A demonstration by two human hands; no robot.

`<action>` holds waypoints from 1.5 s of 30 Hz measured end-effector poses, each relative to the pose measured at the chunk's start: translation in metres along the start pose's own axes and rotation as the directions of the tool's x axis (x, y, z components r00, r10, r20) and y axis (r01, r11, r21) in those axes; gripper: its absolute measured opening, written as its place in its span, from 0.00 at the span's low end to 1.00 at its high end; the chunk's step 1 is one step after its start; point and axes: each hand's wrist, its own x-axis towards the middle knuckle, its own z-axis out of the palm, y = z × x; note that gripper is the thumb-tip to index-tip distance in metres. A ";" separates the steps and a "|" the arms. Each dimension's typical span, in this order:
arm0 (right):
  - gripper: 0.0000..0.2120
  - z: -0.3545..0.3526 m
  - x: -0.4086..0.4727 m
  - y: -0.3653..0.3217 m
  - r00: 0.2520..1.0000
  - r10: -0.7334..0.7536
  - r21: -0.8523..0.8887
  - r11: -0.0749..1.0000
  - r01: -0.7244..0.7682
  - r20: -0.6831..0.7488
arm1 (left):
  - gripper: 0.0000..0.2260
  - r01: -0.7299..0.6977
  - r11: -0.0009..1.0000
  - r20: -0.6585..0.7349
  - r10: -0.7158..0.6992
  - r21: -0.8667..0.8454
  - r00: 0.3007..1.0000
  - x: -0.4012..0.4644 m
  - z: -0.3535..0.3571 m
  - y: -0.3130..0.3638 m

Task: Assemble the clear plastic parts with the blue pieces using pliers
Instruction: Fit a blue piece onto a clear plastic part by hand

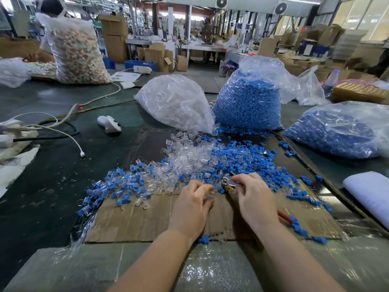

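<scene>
Blue pieces (pixel 248 159), loose, spread across the right half of a cardboard sheet (pixel 147 220) on the dark table (pixel 52 186). Clear plastic parts (pixel 189 159), loose, heaped at the sheet's middle, touching and mingling with the blue heap. Joined clear-and-blue units (pixel 117 184), scattered at the sheet's left edge.

Left hand (pixel 190 205): fingers curled, pinching a small clear part at the near edge of the heap. Right hand (pixel 255 199): fingers curled round the pliers (pixel 228 183); metal nose pointing left toward the left fingertips, red handle end showing behind the wrist. Whether the pliers' nose grips anything cannot be told.

Behind the heaps: a bag of clear parts (pixel 176 102) lying on its side, an upright bag of blue pieces (pixel 248 102) just beside it, a second blue bag (pixel 341 131) at far right. A white foam pad (pixel 370 194) at the right edge. White cables (pixel 63 133) and a white handheld device (pixel 109 123) to the left. A tall bag of pale mixed pieces (pixel 77 51) at far left, a person partly hidden behind it.
</scene>
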 end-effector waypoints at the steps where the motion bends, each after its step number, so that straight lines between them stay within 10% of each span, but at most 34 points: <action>1: 0.09 0.004 -0.004 -0.006 1.000 -0.010 0.027 1.000 0.010 -0.001 | 0.14 0.000 1.000 0.011 0.000 0.013 1.000 0.000 0.000 0.000; 45: 0.05 0.022 -0.036 -0.018 0.981 -0.120 0.254 0.955 0.155 -0.151 | 0.13 0.251 0.865 0.020 -0.270 -0.434 0.963 -0.003 -0.016 -0.001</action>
